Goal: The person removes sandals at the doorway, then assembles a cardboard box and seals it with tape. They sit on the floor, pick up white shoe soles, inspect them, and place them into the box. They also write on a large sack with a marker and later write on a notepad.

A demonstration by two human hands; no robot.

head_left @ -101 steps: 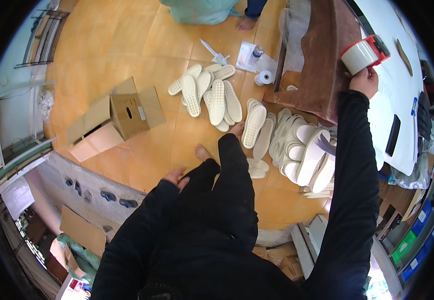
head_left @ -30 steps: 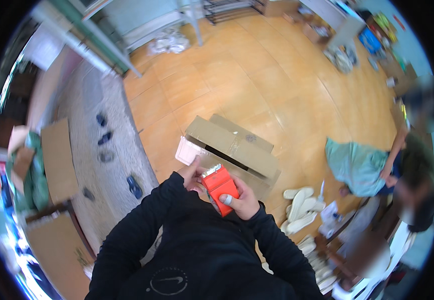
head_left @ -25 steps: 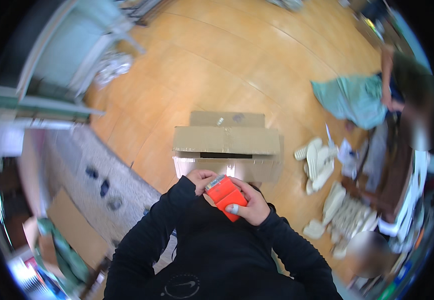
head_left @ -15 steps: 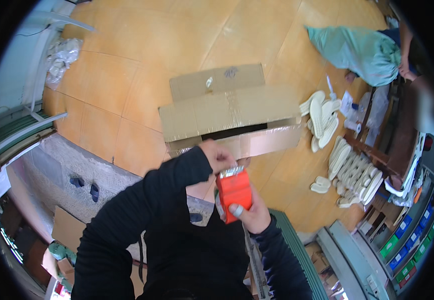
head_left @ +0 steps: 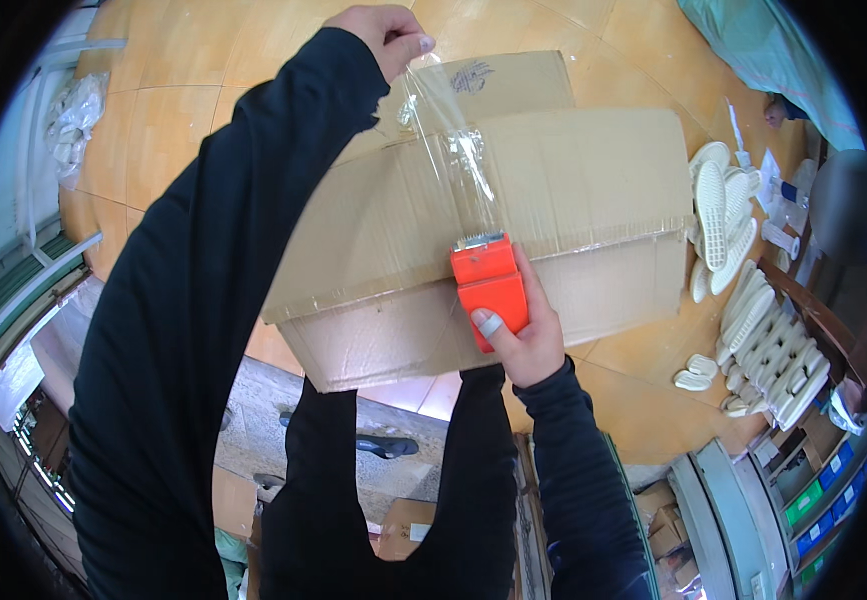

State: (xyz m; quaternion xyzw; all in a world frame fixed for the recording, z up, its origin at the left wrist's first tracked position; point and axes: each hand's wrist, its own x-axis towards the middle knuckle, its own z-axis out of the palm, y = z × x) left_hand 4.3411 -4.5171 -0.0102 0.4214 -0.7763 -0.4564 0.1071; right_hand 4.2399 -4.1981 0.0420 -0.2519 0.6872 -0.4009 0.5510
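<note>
A brown cardboard box [head_left: 594, 165] stands in front of me, its two long top flaps meeting, with another flap [head_left: 529, 80] spread out on the far side. My right hand [head_left: 536, 345] is wrapped round a red tape dispenser [head_left: 494, 285], whose toothed metal edge lies over the seam between the flaps. From it a strip of clear packing tape [head_left: 444, 125] stretches across the far flap. Beyond the box, my left hand [head_left: 384, 38] pinches the loose end of that tape between thumb and fingers. A light band wraps my right thumb.
White shoe soles [head_left: 724, 205] lie on the tiled floor to the right, with several more in a row [head_left: 774, 340]. A green sack [head_left: 784, 60] and part of another person are at the far right. A plastic bag [head_left: 76, 125] lies far left. Dark sandals [head_left: 386, 445] are near my legs.
My left hand has moved far forward, drawing out a long strip of tape. The dispenser has come onto the box, and the dark gap between the flaps has closed.
</note>
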